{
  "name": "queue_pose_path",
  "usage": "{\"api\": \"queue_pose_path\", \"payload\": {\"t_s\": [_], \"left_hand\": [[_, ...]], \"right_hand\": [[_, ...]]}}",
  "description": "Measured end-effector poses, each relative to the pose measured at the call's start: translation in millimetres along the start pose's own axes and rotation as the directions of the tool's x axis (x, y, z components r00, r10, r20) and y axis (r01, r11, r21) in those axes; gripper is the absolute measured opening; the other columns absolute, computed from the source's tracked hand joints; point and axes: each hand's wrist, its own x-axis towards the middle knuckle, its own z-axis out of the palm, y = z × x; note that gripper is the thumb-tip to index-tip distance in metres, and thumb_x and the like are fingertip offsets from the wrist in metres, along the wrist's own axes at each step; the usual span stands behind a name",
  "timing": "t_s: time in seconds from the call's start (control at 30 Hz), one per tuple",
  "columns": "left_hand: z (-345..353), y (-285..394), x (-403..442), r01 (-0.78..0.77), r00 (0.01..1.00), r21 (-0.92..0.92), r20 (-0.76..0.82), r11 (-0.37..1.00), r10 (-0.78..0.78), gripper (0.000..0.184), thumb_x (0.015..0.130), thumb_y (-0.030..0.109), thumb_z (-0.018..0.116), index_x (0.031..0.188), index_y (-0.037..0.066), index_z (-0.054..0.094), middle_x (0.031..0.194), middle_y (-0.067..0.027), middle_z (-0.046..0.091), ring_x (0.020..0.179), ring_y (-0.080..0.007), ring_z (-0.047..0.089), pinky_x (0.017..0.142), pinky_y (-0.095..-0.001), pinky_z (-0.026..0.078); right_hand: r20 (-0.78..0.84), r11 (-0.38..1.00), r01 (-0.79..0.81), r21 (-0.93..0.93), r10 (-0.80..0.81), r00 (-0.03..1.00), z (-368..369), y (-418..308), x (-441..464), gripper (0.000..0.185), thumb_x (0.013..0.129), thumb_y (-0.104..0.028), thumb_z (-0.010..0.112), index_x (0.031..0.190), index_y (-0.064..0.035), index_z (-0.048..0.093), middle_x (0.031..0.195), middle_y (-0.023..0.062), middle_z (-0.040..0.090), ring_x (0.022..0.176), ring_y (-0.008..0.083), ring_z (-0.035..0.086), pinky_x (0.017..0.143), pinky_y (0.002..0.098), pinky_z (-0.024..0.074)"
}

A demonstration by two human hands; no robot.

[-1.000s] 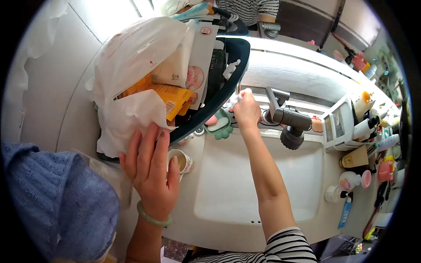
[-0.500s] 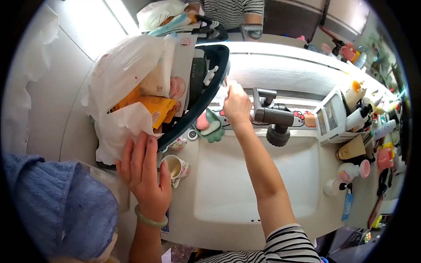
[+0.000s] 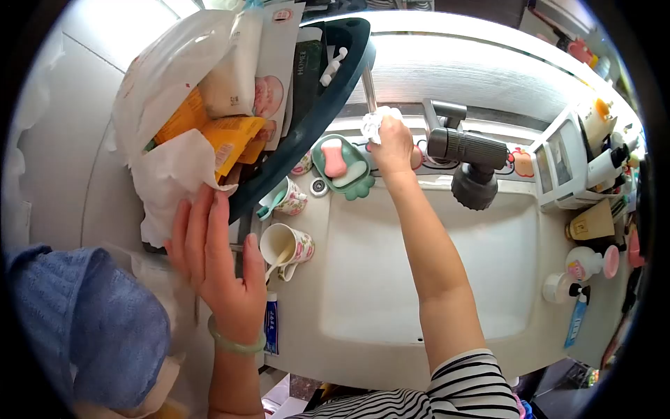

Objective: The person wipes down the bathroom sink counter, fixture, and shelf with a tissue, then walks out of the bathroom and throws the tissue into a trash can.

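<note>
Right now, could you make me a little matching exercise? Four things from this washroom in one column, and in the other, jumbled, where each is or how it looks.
Things:
1. Pink soap
2. Left hand
3. Faucet
4. Right hand

Places and states:
A. Closed around a crumpled white thing
B. Dark grey, at the far edge of the white sink
C. In the green dish
D. Fingers extended, with a pale green bangle at the wrist

Right pairs: 1-C, 2-D, 3-B, 4-A
</note>
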Motion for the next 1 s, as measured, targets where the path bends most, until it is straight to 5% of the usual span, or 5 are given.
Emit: {"api": "queue_pose_path", "payload": {"t_s": [0.23,0.37,0.57,0.8,1.0], "left_hand": [[-11,-1,-3,0.004,1.000,-0.022,0.029,1.000,-0.004,0.052,0.077,0.009,0.058,0.128,0.007,0.048,0.132,-0.0095,0.047,0.126,-0.0301,0.038,0.106,-0.0457,0.015],[-7,1,-4,0.038,0.998,0.018,0.041,0.999,-0.039,0.053,0.077,0.010,0.058,0.129,0.007,0.048,0.134,-0.0083,0.046,0.126,-0.0290,0.037,0.107,-0.0455,0.013],[-3,2,-3,0.032,0.999,0.008,0.029,0.999,-0.033,0.054,0.076,0.009,0.059,0.129,0.007,0.048,0.134,-0.0080,0.046,0.127,-0.0289,0.037,0.108,-0.0448,0.011],[-8,2,-1,0.014,0.996,0.041,0.086,0.999,-0.018,0.061,0.076,0.004,0.060,0.133,0.006,0.040,0.138,-0.0103,0.042,0.131,-0.0302,0.032,0.107,-0.0508,0.015],[-8,1,-2,0.032,0.994,0.037,0.104,0.999,-0.036,0.058,0.079,0.007,0.058,0.134,0.006,0.040,0.138,-0.0097,0.041,0.131,-0.0303,0.031,0.107,-0.0517,0.013]], "right_hand": [[0.330,0.969,-0.243,-0.043,0.244,0.912,-26,-14,11,0.011,0.078,-0.015,0.056,0.082,-0.0057,0.061,0.083,0.0178,0.062,0.080,0.0353,0.062,0.070,0.0425,0.0477],[-0.178,0.973,0.207,-0.098,-0.222,0.959,-52,-66,41,0.009,0.076,-0.011,0.059,0.079,-0.0034,0.056,0.076,0.0177,0.057,0.073,0.0370,0.057,0.066,0.0447,0.0450],[-0.260,0.992,0.103,0.073,-0.081,0.962,-18,-45,23,0.013,0.077,-0.009,0.058,0.088,-0.0041,0.054,0.081,0.0166,0.055,0.079,0.0370,0.056,0.066,0.0457,0.0447],[0.380,0.915,-0.303,-0.267,0.389,0.839,-7,-1,2,0.014,0.077,-0.016,0.058,0.080,-0.0028,0.055,0.077,0.0180,0.059,0.079,0.0375,0.059,0.067,0.0451,0.0461],[-0.244,0.977,0.165,-0.131,-0.194,0.950,-56,-85,54,0.008,0.077,-0.012,0.058,0.077,-0.0039,0.057,0.069,0.0165,0.058,0.066,0.0368,0.057,0.061,0.0434,0.0446]]}}
